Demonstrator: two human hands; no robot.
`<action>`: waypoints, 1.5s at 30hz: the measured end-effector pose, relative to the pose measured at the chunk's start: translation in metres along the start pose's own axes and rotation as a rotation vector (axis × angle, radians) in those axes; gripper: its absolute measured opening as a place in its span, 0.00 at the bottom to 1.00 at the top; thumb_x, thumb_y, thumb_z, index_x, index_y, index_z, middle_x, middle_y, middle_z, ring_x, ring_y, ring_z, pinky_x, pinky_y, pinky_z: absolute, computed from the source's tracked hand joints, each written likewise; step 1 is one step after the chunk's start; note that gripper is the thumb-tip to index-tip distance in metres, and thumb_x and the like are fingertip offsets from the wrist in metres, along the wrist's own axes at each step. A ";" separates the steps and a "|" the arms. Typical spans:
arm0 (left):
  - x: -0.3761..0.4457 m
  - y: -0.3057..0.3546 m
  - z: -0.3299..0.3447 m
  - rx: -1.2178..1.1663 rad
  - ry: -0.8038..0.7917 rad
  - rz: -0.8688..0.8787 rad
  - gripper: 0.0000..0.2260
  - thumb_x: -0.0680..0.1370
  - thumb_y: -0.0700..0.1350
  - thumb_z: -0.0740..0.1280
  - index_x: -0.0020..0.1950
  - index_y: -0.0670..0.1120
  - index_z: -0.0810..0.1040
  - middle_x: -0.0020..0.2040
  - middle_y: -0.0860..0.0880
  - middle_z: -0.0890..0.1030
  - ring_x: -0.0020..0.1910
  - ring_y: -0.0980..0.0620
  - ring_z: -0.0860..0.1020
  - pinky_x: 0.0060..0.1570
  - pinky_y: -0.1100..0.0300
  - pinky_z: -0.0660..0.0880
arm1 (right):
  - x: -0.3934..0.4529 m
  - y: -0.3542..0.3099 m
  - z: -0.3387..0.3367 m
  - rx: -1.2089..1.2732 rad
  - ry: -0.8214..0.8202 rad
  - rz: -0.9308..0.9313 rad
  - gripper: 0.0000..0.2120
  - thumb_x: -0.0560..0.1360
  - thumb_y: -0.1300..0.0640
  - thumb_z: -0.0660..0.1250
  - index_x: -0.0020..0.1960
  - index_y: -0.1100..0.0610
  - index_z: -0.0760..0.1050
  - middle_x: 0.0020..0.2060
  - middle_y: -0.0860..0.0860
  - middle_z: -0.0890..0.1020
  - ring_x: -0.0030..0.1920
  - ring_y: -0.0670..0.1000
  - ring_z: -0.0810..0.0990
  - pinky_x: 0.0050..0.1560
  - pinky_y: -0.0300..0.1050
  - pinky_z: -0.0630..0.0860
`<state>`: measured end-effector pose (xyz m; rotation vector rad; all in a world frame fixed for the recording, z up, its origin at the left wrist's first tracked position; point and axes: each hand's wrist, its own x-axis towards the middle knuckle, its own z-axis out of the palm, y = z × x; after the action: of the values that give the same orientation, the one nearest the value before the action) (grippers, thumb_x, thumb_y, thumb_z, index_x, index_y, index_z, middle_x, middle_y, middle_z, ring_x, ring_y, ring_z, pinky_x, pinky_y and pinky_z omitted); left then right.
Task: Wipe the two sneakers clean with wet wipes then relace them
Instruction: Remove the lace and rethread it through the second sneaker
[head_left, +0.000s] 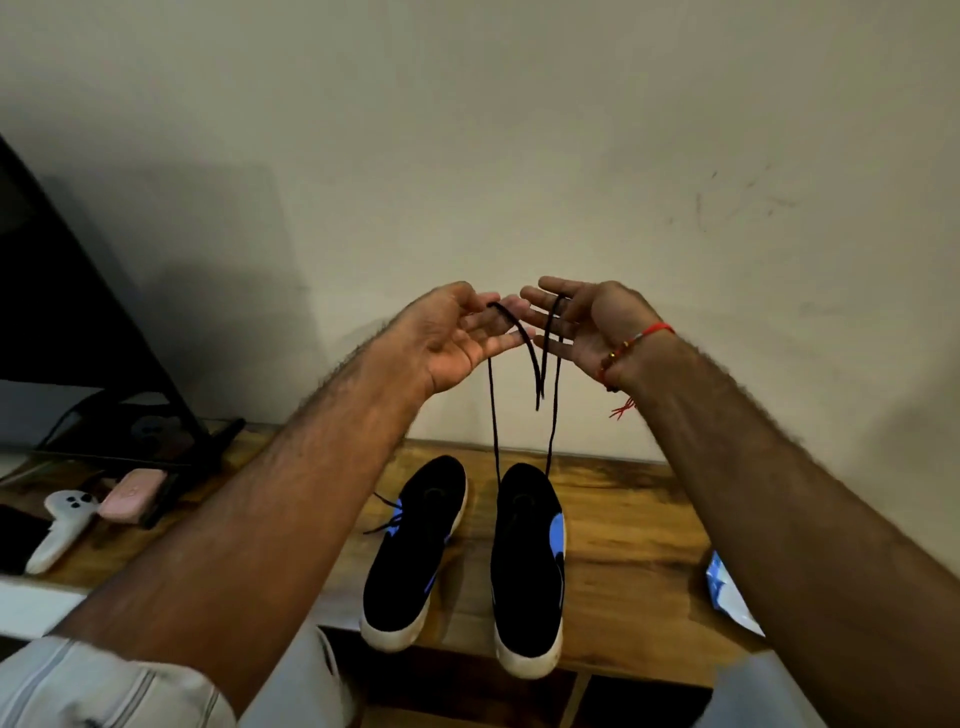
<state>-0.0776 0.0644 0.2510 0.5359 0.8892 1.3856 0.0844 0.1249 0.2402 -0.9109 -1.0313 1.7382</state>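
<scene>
Both ends of the lace (492, 415) pinched high, left hand (457, 338) and right hand (582, 325); I'd even them before threading the right sneaker (527, 571) on the bench (634, 545)

Counted two black sneakers (415, 540) (527, 561), one black lace (493, 405), two hands (457, 338) (582, 327), one white controller (60, 525), one pink case (132, 493), one wipes pack (727, 597).

Matt black cloth sneakers (524, 561) with scuffed white rubber soles stand on glossy wood table (634, 545).
</scene>
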 end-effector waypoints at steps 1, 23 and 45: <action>-0.003 0.005 0.004 0.023 -0.005 0.020 0.11 0.81 0.30 0.55 0.60 0.33 0.73 0.53 0.35 0.81 0.47 0.44 0.84 0.48 0.43 0.83 | -0.003 -0.006 0.005 -0.055 -0.004 -0.033 0.23 0.74 0.73 0.51 0.63 0.61 0.74 0.58 0.56 0.83 0.58 0.55 0.83 0.66 0.57 0.73; -0.017 0.039 0.042 0.923 0.216 0.685 0.10 0.81 0.44 0.71 0.60 0.43 0.83 0.47 0.50 0.80 0.32 0.52 0.75 0.24 0.55 0.80 | -0.015 -0.059 0.050 -1.259 0.242 -0.576 0.14 0.81 0.46 0.61 0.44 0.49 0.81 0.41 0.51 0.83 0.47 0.55 0.81 0.57 0.55 0.76; 0.007 -0.013 -0.026 1.328 0.198 0.848 0.09 0.82 0.44 0.68 0.60 0.44 0.84 0.57 0.49 0.85 0.57 0.54 0.81 0.55 0.71 0.71 | -0.009 0.004 -0.004 -1.137 0.106 -0.558 0.07 0.79 0.62 0.66 0.55 0.58 0.80 0.38 0.52 0.84 0.36 0.50 0.82 0.43 0.37 0.79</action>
<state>-0.0909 0.0647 0.2239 1.9724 1.8475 1.4096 0.0897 0.1163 0.2361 -1.1792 -2.0075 0.5370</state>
